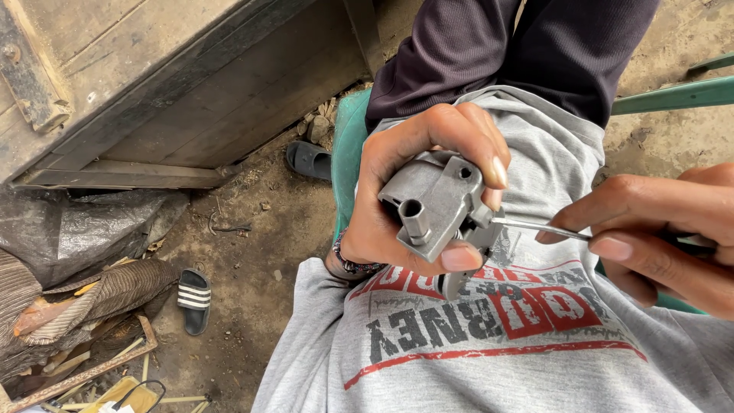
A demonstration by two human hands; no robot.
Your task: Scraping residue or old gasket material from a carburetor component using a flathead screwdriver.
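The left hand (417,191) is clenched around a grey cast-metal part (437,206) — thumb pressed along its lower edge, fingers (482,149) curled over the top, the nail of one showing at the upper right corner. The part sits just above the person's lap, in front of the grey printed T-shirt (489,336). It has a short hollow tube projecting from its face and a small round hole near the top corner; a darker piece hangs from its underside, partly hidden by the thumb.

The right hand (661,233) pinches a thin metal tool (539,227) — a slim shaft, probably a screwdriver, though its handle is mostly hidden in the grip. The fingertips close on the shaft near the handle, and the tip meets the right side of the cast part, touching it just below the left fingers.

A beaded bracelet (353,264) circles the left wrist. Beyond the hands, dark sleeves (459,53) lead up out of view. The person sits on a green chair (348,153) over dirt ground (245,252). On the ground lie a striped slide sandal (194,298) and a dark sandal (309,159), near a wooden structure (153,84). Plastic sheeting and scrap wood (69,306) are piled at the left.
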